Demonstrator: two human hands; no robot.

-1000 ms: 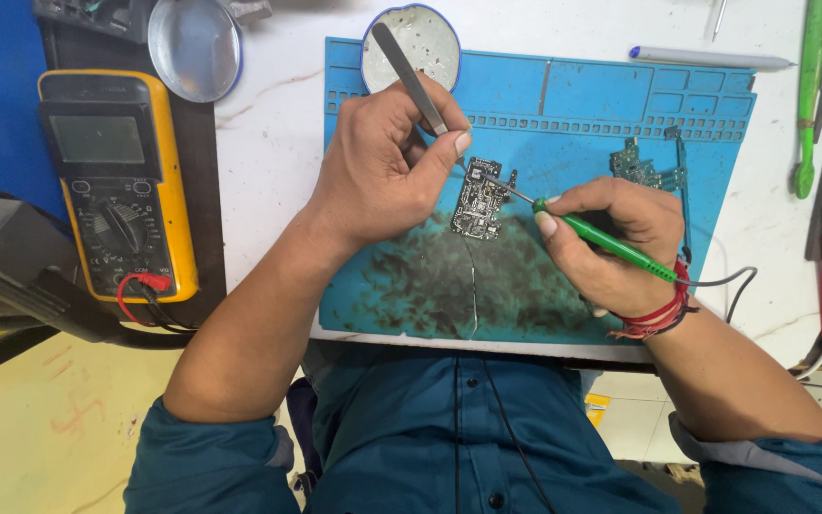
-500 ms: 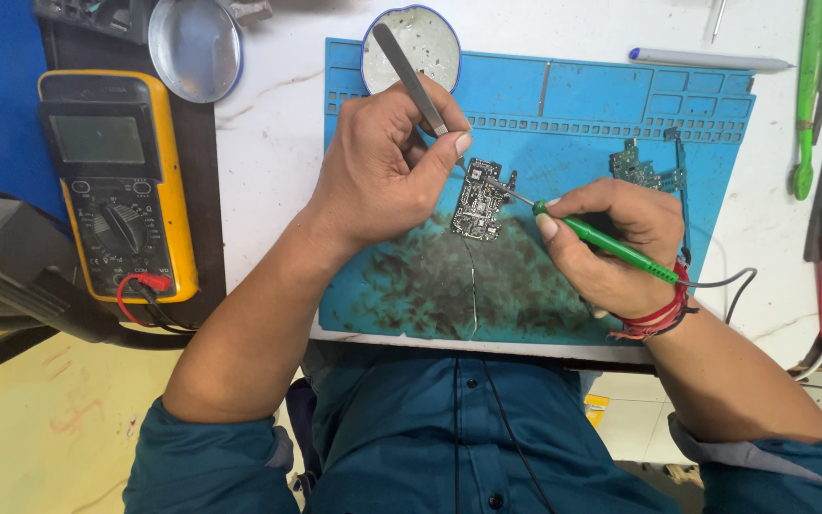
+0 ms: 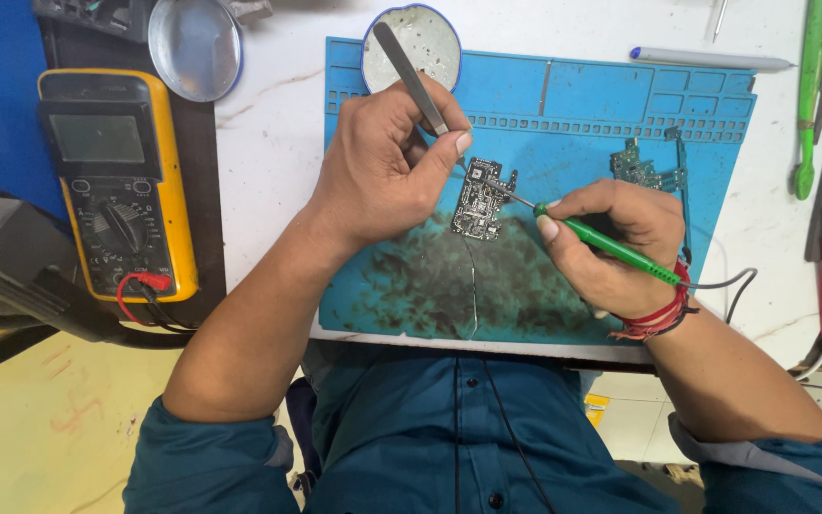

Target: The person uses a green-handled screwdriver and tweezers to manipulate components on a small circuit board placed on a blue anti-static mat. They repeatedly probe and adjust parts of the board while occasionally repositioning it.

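Head view, left hand: fingers pinched narrow around metal tweezers; handle end points up and away over the round white dish, tips hidden behind the thumb and forefinger, just beside the board's upper left corner.
Head view, right hand: fingers wrapped tight on a green-handled soldering iron, held like a pen; its thin metal tip runs left from the fingertips to the board's upper edge.
Circuit board: small, dark, lying flat on the blue mat, between the two sets of fingers; just below the left fingertips, just left of the right fingertips.
Second board: green, on the mat just above the right knuckles, apart from them.
Cord: grey, leaves the iron's rear at the right wrist, beside the red thread band.
Multimeter: yellow, well left of the left forearm, on the worktop.
Metal lid: round, up and left of the left hand.
Pen: white, well above the right hand.
Change against earlier frames: none that I can make out; both hands, tweezers, iron and board hold the same positions as half a second and one second ago.
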